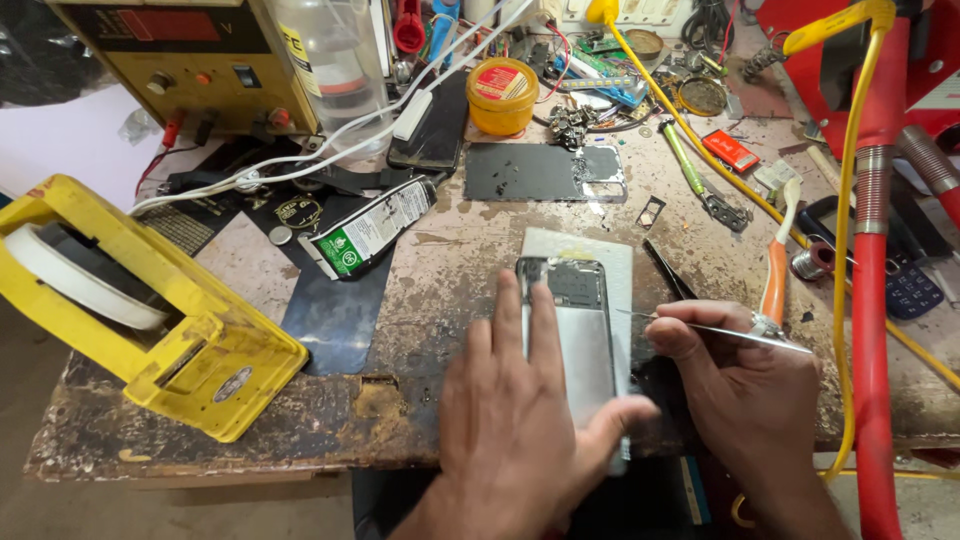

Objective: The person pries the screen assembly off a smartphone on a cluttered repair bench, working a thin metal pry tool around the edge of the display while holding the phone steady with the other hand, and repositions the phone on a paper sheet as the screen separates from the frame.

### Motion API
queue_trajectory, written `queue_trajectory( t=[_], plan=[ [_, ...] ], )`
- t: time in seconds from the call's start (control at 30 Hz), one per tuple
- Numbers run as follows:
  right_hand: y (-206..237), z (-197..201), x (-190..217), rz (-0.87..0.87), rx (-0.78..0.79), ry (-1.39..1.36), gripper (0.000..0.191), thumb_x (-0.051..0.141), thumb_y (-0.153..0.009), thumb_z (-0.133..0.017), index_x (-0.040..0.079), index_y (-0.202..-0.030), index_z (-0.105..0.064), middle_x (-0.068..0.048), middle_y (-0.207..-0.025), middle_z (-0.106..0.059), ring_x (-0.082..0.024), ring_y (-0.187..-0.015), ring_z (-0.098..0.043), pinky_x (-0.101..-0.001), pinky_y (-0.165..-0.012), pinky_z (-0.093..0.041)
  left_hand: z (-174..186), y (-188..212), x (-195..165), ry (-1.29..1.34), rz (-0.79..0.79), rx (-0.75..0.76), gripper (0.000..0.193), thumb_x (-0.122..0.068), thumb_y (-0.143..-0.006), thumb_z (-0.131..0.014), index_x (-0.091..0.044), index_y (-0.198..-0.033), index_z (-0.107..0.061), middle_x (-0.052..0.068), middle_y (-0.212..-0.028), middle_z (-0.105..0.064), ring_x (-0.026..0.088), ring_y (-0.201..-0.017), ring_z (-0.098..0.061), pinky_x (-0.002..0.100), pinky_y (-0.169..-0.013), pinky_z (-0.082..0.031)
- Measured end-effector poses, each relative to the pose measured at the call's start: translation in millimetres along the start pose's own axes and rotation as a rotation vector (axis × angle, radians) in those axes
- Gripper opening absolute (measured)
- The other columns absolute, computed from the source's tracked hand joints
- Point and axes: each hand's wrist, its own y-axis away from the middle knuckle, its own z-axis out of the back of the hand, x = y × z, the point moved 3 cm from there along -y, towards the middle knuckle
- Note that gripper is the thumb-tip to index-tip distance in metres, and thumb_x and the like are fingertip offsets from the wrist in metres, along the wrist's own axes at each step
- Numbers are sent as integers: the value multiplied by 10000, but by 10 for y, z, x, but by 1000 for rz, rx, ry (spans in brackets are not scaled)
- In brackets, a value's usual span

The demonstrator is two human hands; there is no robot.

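An opened phone [580, 330] lies face down near the front edge of a worn, stained workbench [440, 290]. Its back cover is off, showing a pale silver inner plate, a dark band across the top and a camera cut-out at the upper left corner. It rests on a pale sheet [618, 262] that shows above and to the right of it.

The left hand [520, 420] lies flat on the phone, two fingers stretched up its left side and the thumb pressed across its lower right corner, pinning it down. Just right of the phone, the right hand [740, 385] pinches thin metal tweezers [720, 330], whose tip points at the phone's right edge.

Beyond the phone's top edge lies a dark phone frame [545, 172], with a yellow round tin [503, 95] behind it. Up and left of the phone sits a black-and-white tube [372, 230] on a dark mat [330, 300]. Far left of the phone, a yellow tape dispenser [150, 310] overhangs the bench edge. Right of the phone stands a red hose [868, 300] with a yellow cable [848, 200] alongside, and an orange-handled tool [776, 275].

Bare bench shows between the phone and the mat, and between the phone and the dark frame.
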Motion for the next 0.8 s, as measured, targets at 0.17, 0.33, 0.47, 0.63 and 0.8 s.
queue_trajectory(
  t=[0.17,0.33,0.47,0.63,0.8],
  plan=[
    [49,12,158,210,37,-22,162,88,-931,-751,32,-1081,-775,-51,-946,-796,-72,-849,-723,-227,-756,-582,-81,231,-45,38,-274,-65,1182,-854,-707,-651,36,-1458,-452,318,-1576,-371,460,-1436,-366,575,-1130,-241],
    [160,-6,310,493,0,136,156,39,-906,-756,19,-1061,-754,-118,-1034,-776,-182,-965,-775,-286,-836,-603,-267,292,36,129,-383,60,1236,-832,-682,-681,66,-1498,-445,302,-1574,-389,449,-1520,-283,622,-1223,-140],
    [214,-28,330,501,-18,182,150,43,-900,-763,31,-1049,-749,-120,-1026,-774,-217,-956,-785,-303,-829,-609,-392,308,41,61,-411,25,1117,-707,-762,-731,45,-1536,-444,288,-1628,-372,448,-1566,-270,590,-1267,-157],
    [233,-74,383,539,-24,265,159,42,-896,-764,31,-1051,-729,-134,-1046,-767,-251,-985,-777,-322,-850,-606,-436,338,53,161,-414,57,1066,-561,-723,-767,80,-1509,-439,322,-1616,-345,522,-1539,-227,636,-1228,-125],
    [192,-90,466,466,11,200,125,28,-899,-747,29,-1019,-712,-130,-1040,-777,-234,-922,-792,-315,-780,-612,-404,337,41,163,-445,42,1090,-554,-718,-780,92,-1521,-426,330,-1619,-342,543,-1538,-225,637,-1243,-119]
  ],
)
